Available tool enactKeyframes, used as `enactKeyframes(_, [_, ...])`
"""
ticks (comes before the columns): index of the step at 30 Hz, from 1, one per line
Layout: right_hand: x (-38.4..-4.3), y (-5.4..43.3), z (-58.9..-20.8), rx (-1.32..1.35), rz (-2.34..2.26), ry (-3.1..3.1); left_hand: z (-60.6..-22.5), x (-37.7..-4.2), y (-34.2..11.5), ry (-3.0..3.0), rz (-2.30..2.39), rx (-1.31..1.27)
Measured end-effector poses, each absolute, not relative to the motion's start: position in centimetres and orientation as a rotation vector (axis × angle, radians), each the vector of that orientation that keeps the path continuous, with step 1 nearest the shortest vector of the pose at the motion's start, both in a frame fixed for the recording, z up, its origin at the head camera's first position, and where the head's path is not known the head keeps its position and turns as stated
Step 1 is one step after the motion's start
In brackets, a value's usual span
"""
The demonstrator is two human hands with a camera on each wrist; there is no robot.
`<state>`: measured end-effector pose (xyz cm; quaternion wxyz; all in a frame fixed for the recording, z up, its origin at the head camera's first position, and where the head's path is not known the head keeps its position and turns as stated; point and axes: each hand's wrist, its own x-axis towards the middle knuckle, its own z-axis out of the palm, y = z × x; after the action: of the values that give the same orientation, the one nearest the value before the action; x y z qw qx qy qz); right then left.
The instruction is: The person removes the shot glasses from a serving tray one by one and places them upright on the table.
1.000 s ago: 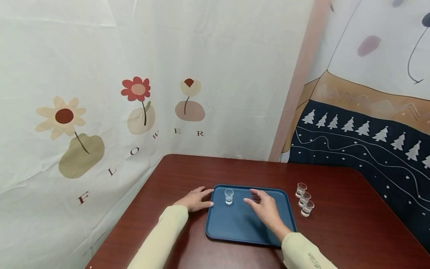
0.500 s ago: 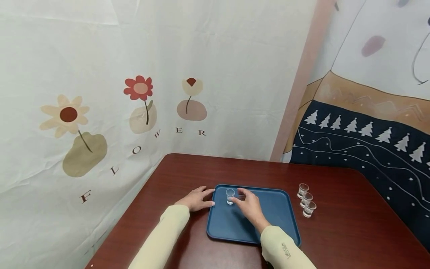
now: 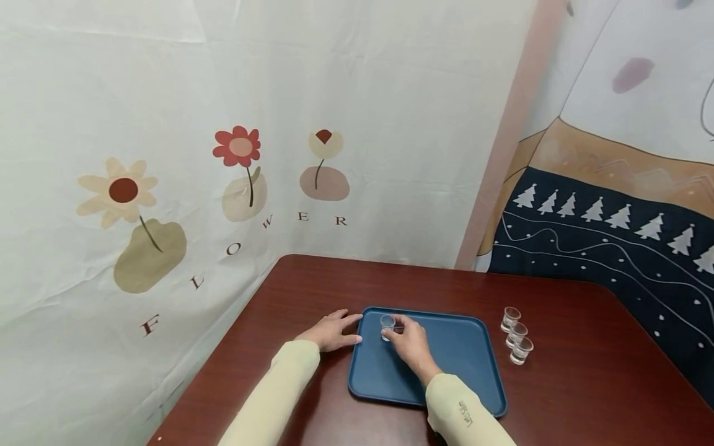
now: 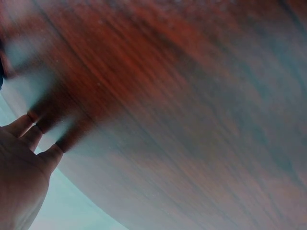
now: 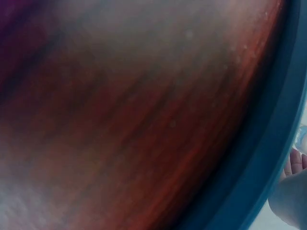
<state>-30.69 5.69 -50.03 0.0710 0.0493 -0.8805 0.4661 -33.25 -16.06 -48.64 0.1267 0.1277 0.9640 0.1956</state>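
Note:
A small clear shot glass [image 3: 387, 324] stands upright near the far left corner of the blue tray [image 3: 457, 359]. Right beside it my right hand [image 3: 411, 344] pinches a second shot glass [image 3: 398, 326] between thumb and fingers; only a faint rim of that glass shows. My left hand [image 3: 330, 331] lies at the tray's left edge with fingers spread, its fingertips against the rim. In the left wrist view the left hand [image 4: 24, 167] has straight fingers over the tabletop. The right hand [image 5: 296, 163] shows only at the edge of the right wrist view.
Several more things stand around: three clear shot glasses [image 3: 517, 335] in a row right of the tray on the dark red wooden table [image 3: 346, 282]. A white flower-print cloth [image 3: 390, 124] hangs behind and to the left; a navy tree-print cloth [image 3: 602, 248] hangs at the right.
My right hand has moved left across the tray with the shot glass, coming up beside the standing one. The left hand keeps its place at the tray's edge. The head view has shifted slightly.

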Motion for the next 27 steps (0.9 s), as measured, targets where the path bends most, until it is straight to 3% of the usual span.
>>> enactKeyframes(13, [-29.9, 6.8, -49.1, 0.15, 1.369, -2.638, -48.4, -33.2, -16.1, 2.809, 0.583, 0.348])
enactKeyframes(27, [-25.6, 10.5, -47.6, 0.141, 1.427, -2.632, -48.7, -33.1, -16.2, 2.803, 0.573, 0.385])
